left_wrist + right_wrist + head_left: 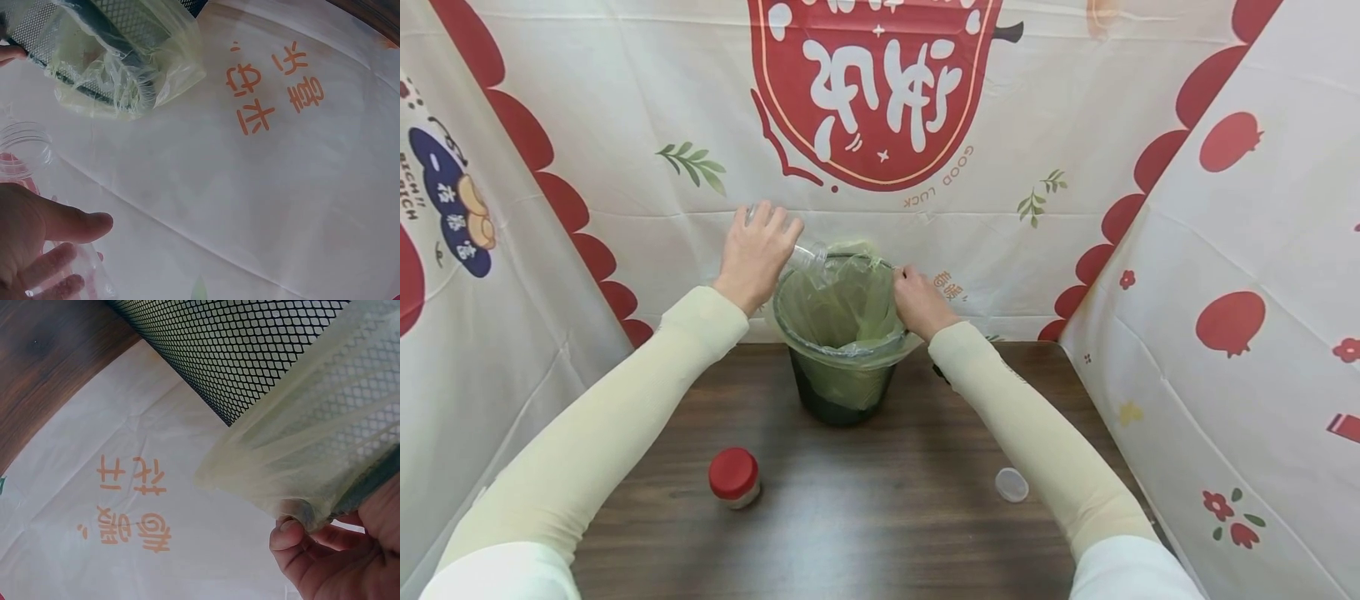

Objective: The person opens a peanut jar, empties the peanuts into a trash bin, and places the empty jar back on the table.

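Observation:
A dark mesh trash can stands at the back of the table, lined with a thin yellow-green trash bag folded over its rim. My left hand grips a clear plastic bottle, tilted with its mouth toward the can's opening. In the left wrist view the bottle's round, threaded mouth shows beyond the thumb, uncapped. On the can's right side, my right hand pinches the edge of the bag at the rim, fingers curled in the right wrist view, where the bag's folded edge stretches.
A small jar with a red lid stands front left on the brown wooden table. Front right, by the right forearm, lies a round translucent lid. Printed white cloth hangs close behind the can and along both sides.

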Available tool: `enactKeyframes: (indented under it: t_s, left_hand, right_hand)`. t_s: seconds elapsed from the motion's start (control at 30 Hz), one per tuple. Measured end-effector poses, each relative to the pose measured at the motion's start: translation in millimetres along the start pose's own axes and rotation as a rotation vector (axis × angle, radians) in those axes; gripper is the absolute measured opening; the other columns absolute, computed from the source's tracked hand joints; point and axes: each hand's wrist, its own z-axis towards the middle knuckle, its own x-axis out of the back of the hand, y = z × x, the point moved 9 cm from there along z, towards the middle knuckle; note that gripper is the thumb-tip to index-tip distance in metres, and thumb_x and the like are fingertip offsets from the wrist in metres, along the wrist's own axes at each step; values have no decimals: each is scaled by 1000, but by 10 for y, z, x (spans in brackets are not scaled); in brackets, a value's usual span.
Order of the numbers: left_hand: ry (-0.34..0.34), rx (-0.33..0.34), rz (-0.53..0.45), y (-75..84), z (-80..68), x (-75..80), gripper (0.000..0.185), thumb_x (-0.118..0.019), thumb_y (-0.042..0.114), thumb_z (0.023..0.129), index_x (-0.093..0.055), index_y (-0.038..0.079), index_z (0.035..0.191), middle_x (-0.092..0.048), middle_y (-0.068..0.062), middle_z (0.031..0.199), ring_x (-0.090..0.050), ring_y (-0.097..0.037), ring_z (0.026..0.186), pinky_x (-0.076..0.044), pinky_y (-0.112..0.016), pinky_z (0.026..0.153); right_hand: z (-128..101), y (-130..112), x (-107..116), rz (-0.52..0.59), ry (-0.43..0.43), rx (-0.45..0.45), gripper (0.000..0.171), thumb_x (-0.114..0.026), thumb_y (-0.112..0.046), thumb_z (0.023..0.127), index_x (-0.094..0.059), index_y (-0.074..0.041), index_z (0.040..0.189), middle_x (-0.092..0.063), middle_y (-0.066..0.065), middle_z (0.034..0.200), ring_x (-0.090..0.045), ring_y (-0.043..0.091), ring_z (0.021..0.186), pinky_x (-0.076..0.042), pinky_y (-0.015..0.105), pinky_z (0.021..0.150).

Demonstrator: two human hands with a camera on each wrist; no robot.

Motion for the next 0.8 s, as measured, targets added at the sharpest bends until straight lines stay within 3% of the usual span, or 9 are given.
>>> enactKeyframes:
  t_s: [0.23,0.4,0.6,0.8]
  left_hand:
    - [46,31,-4,-86,-11,56,41,-75,-4,86,-61,3,124,-67,-20,122,-60,-40,120,-54,-52,97]
    - [35,66,-18,-154,-19,82,47,-76,-3,87,-61,3,131,-67,-21,130,-61,-41,124,-56,-53,98]
    - [77,108,-28,-203,-34,208,41,-70,-5,92,-61,2,131,-68,-22,127,-62,-42,119,-57,-52,93]
    - [126,165,-83,-253,-45,378,35,-63,-6,97,-61,0,131,-70,-24,126,-63,-44,118,-58,-53,91]
  right_hand:
    - [16,27,-14,62,-61,-49,52,-56,2,106,-45,12,155,-54,32,148,-67,46,123,-61,49,100]
    - [19,21,-8,90,-98,-47,58,-61,1,104,-43,10,158,-51,32,153,-66,44,126,-61,47,100]
    - [-3,92,70,198,-118,-89,58,-48,1,105,-37,10,161,-46,34,159,-58,46,138,-55,53,109]
    - [-20,134,331,254,-30,-94,54,-39,-8,110,-37,8,162,-44,32,163,-45,46,152,-41,57,124]
